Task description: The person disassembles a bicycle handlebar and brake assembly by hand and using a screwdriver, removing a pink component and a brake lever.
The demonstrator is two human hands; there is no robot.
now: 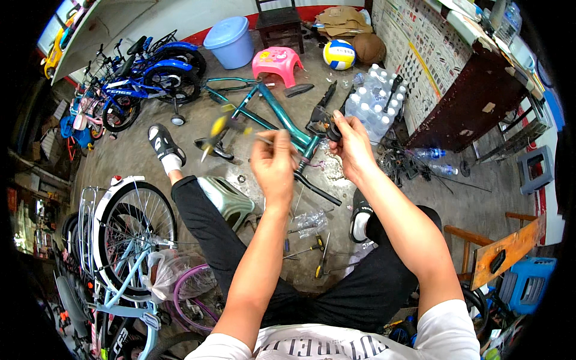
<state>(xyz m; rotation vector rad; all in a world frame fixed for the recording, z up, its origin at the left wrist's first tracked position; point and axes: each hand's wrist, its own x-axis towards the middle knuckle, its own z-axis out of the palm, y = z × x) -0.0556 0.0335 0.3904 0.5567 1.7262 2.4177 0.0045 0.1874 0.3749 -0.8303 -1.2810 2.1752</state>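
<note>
My left hand (273,171) is closed, with fingers pinched on a thin metal shaft. The yellow-and-black handle (221,125) beyond it is smeared by motion; it looks like a screwdriver. In my right hand (355,151), raised to the right, thumb and fingers grip a small round black part (333,130), partly hidden by the fingers. Below and between both hands a teal bicycle frame (281,113) lies on the floor, a curved black tube (319,189) at its near end. Behind the right hand is a long black piece (323,108).
Screwdrivers (322,257) and a clear plastic bag (312,223) lie between my feet. A silver-green stool (227,201) stands by my left leg. A light-blue bicycle (125,264) is at left, packed water bottles (375,102) at right. Beyond are a pink stool (277,63) and blue bucket (229,45).
</note>
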